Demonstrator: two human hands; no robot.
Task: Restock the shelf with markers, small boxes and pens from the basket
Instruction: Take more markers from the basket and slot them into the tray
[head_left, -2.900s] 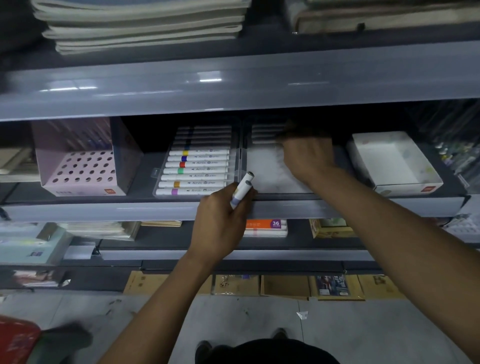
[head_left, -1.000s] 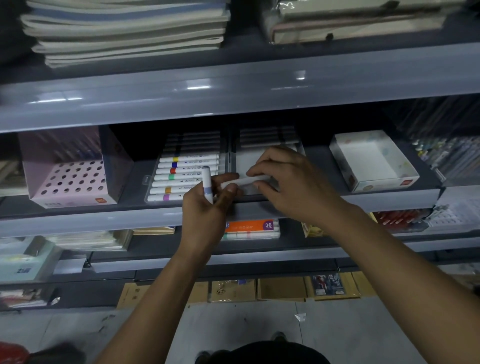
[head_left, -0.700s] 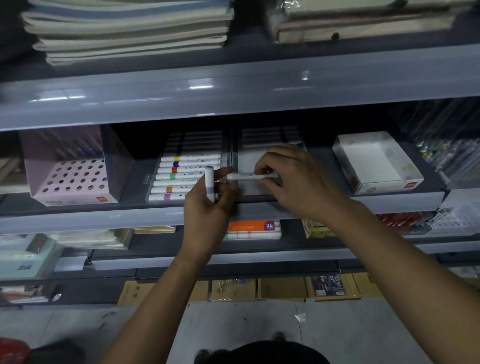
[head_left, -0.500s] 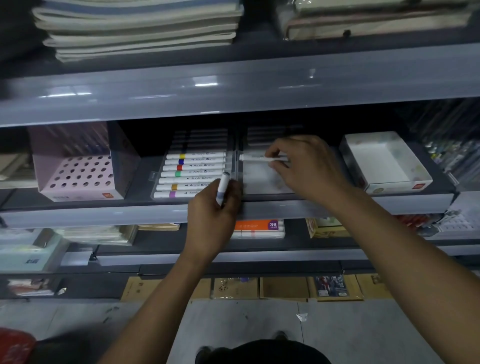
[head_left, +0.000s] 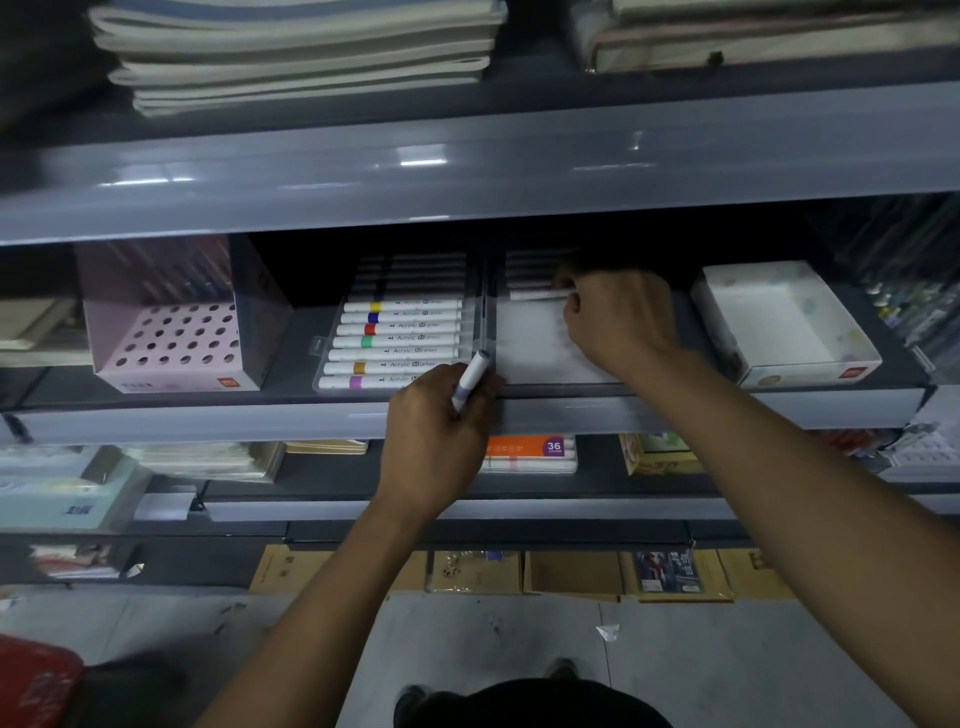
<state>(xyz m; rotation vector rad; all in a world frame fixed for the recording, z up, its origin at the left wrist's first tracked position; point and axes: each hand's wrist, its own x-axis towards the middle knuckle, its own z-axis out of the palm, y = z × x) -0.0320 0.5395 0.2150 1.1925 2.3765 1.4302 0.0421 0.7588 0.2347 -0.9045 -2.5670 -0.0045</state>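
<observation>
My left hand (head_left: 436, 436) grips one white marker with a pale blue band (head_left: 470, 379) at the front edge of the middle shelf (head_left: 208, 421). My right hand (head_left: 618, 317) reaches deep into the right clear tray (head_left: 530, 348) and pinches a white marker (head_left: 535, 295) lying against the row at the tray's back. The left clear tray (head_left: 322, 358) holds several white acrylic markers (head_left: 400, 338) with coloured bands, side by side.
A pink perforated box (head_left: 166, 332) stands at the left, an open white box (head_left: 784, 322) at the right. Notebooks (head_left: 301, 57) are stacked on the shelf above. A 36-colour pack (head_left: 530, 452) lies below. The red basket (head_left: 36, 686) shows at the bottom left.
My right hand took one marker from my left hand and carried it back into the right tray. My left hand lowered to the shelf edge with one marker left.
</observation>
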